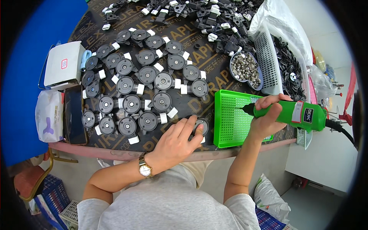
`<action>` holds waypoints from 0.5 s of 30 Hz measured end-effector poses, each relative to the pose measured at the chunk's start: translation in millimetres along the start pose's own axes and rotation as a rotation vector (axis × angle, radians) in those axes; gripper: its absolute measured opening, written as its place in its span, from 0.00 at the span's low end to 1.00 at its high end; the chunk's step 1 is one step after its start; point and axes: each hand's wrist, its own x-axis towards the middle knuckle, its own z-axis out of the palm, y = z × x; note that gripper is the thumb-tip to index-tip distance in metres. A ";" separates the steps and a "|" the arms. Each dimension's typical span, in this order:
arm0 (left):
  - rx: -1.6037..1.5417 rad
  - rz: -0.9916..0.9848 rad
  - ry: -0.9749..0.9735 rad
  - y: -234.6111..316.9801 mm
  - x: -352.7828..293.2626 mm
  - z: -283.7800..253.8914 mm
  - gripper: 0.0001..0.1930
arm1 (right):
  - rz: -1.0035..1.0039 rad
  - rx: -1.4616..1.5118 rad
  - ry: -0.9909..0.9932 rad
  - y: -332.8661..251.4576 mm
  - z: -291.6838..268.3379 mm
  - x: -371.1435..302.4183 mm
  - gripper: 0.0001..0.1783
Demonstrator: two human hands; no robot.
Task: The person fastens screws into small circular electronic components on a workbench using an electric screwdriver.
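Note:
My right hand (267,119) is wrapped round a green electric screwdriver (289,114) with a black nose. Its thin bit points left, above the green perforated tray (217,126). Near the table's front edge, my left hand (177,138) has its thumb and fingers on a black round plastic part (202,124) with a white end, which lies on the tabletop and is partly covered. To the left lie several similar black round parts (148,120) with white ends, in loose rows. Small bits are in the tray, too tiny to make out.
A blue bowl of shiny metal caps (245,68) sits behind the tray, beside a pale basket (266,57) of black discs. Black fittings (214,23) are heaped at the back. A white box (64,64), tissue pack (50,115) and phone (75,115) line the left edge.

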 end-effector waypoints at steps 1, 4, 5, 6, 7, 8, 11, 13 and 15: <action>0.000 0.000 -0.001 -0.1 0.0 0.3 0.26 | 0.001 0.000 0.000 0.0 1.2 0.3 0.17; -0.008 -0.001 0.013 0.4 -0.6 0.9 0.26 | 0.045 -0.027 0.004 -3.0 5.7 2.7 0.18; -0.014 0.000 0.015 0.7 -1.0 0.5 0.26 | 0.036 -0.020 0.014 -4.3 6.8 3.7 0.20; -0.018 0.001 0.018 0.1 -1.1 0.0 0.26 | 0.026 -0.010 0.023 -5.9 8.8 4.9 0.21; -0.017 -0.001 0.018 -0.3 -1.2 -0.1 0.26 | 0.014 0.015 0.048 -10.9 9.3 4.8 0.26; -0.026 0.000 0.016 -0.5 -1.1 -0.1 0.26 | 0.014 0.069 0.060 -16.6 8.8 5.0 0.28; -0.049 -0.008 0.013 -0.5 -2.2 0.3 0.26 | 0.045 0.157 0.049 -36.7 18.4 -1.1 0.32; -0.064 -0.009 0.016 -1.3 -2.1 0.9 0.26 | 0.087 0.320 -0.016 -41.2 23.6 -11.4 0.33; -0.056 -0.009 0.024 -1.2 -2.5 1.9 0.26 | 0.055 0.445 -0.123 -47.3 34.9 -20.9 0.35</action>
